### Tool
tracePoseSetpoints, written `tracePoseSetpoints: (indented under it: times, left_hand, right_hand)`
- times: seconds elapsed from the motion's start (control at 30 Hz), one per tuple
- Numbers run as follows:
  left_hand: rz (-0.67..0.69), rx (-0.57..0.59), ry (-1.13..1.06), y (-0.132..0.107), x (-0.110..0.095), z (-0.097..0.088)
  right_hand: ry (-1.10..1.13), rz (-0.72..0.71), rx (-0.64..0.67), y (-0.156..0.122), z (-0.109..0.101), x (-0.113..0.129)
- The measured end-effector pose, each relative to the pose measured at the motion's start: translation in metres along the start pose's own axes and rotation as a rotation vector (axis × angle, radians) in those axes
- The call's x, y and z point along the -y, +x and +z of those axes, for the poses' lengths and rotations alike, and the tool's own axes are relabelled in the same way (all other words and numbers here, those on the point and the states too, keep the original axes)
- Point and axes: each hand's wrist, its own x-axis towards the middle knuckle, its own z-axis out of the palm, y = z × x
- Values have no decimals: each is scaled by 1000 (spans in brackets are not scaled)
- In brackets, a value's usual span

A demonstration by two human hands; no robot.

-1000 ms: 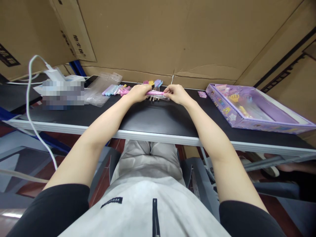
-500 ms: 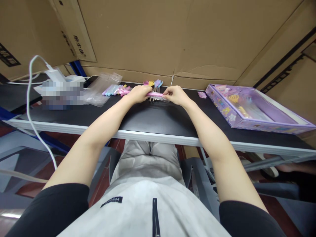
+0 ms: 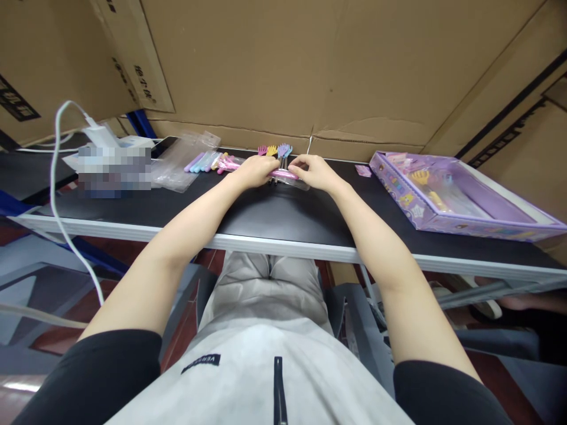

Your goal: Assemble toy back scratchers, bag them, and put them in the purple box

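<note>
My left hand (image 3: 253,170) and my right hand (image 3: 315,171) meet at the far middle of the black table (image 3: 283,215). Both are closed on a pink toy pen in a clear plastic sleeve (image 3: 287,175), one hand at each end. Just behind the hands lie several small hand-shaped toys (image 3: 274,150) in pink, yellow and blue. To the left of my left hand sits a row of pastel pens (image 3: 208,161).
A pile of clear plastic bags (image 3: 179,162) lies at the far left beside a white charger with a cable (image 3: 100,134). An open purple toy box (image 3: 447,195) stands on the right. Cardboard boxes (image 3: 310,65) wall off the back of the table.
Both hands have drawn closer together on the sleeved pink pen and lowered it slightly towards the table. Nothing else has moved.
</note>
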Motion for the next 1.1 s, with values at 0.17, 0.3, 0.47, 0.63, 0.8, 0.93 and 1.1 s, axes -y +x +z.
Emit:
tracePoseSetpoints:
  times: [0.17,0.3,0.47,0.63,0.8,0.93,1.1]
  left_hand:
    - [101,-62,38,4,-1,8]
    - [244,-141,76,7,-1,13]
    - [306,-211,91,7,-4,17]
    - [295,-188,48,8,-7,18]
    - [196,-213,-34,8,-5,20]
    - [14,-251,-100,3,-5,15]
    - [-282,-232,-237,-3,0,8]
  right_hand:
    - [190,120,110,0,5,2]
    - [353,257,193,-4,1,6]
    - [445,281,336,-9,-3,9]
    - [561,253,475,-12,-2,13]
    - [660,371,453,-11,2,19]
    - [751,467,372,-11,4,25]
    - [858,544,223,-10,5,33]
